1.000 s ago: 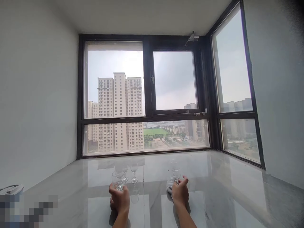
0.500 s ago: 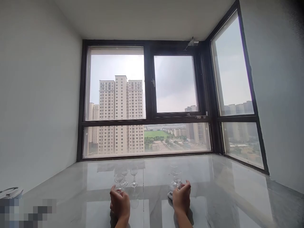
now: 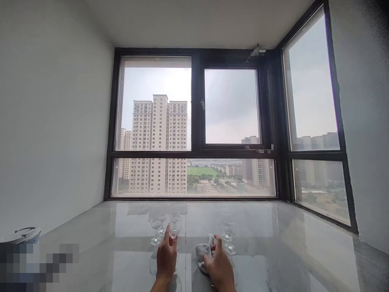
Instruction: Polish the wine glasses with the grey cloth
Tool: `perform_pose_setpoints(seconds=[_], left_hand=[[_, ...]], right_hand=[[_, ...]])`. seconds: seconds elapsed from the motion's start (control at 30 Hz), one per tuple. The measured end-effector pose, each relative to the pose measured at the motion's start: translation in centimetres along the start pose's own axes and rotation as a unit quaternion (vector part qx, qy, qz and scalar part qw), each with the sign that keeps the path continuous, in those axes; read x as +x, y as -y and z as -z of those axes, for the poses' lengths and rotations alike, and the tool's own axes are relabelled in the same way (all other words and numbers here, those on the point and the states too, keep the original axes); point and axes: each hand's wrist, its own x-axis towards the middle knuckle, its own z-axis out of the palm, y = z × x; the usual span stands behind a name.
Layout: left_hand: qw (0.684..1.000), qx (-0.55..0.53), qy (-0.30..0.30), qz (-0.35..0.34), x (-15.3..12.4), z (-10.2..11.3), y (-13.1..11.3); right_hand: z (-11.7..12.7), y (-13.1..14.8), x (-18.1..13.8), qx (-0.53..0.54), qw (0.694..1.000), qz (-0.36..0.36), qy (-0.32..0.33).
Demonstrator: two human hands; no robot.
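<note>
My left hand (image 3: 166, 257) is closed round the lower part of a clear stemmed wine glass (image 3: 176, 223), its index finger along the left side of the bowl. Fingers hide the glass's stem and foot. Just left of it stand two more wine glasses, a nearer one (image 3: 156, 229) and one farther back (image 3: 162, 221), both upright. A light grey cloth (image 3: 202, 257) is bunched between the thumb and fingers of my right hand (image 3: 219, 261). Beside that hand, on its far right side, two upright wine glasses stand close together, the nearer (image 3: 231, 237) partly overlapping the farther (image 3: 225, 225).
All of this is on a glossy grey stone ledge (image 3: 273, 251) with strong reflections and a seam down its middle. A dark-framed window (image 3: 194, 152) borders the back. At the left edge sits a round lidded container (image 3: 22, 235), its lower part blurred out.
My left hand has gone from the nearer left glass to the one on its right and taken hold of it. My right hand has moved left with the cloth, away from the right pair.
</note>
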Motion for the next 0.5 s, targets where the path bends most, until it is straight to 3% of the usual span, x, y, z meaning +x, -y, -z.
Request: perform_pose_setpoints(seconds=[0.13,0.33,0.5], left_hand=[[0.999,0.028,0.041,0.014,0.1,0.1,-0.4],[0.99,0.089,0.111,0.007,-0.2,0.1,-0.8],[0.972,0.162,0.15,-0.075,-0.9,-0.4,-1.0]], right_hand=[[-0.3,-0.4,-0.8,-0.008,0.994,0.043,0.099],[-0.9,-1.0,-1.2,0.1,0.983,0.07,0.135],[-0.7,-0.2,-1.9,0.107,0.974,0.133,0.15]])
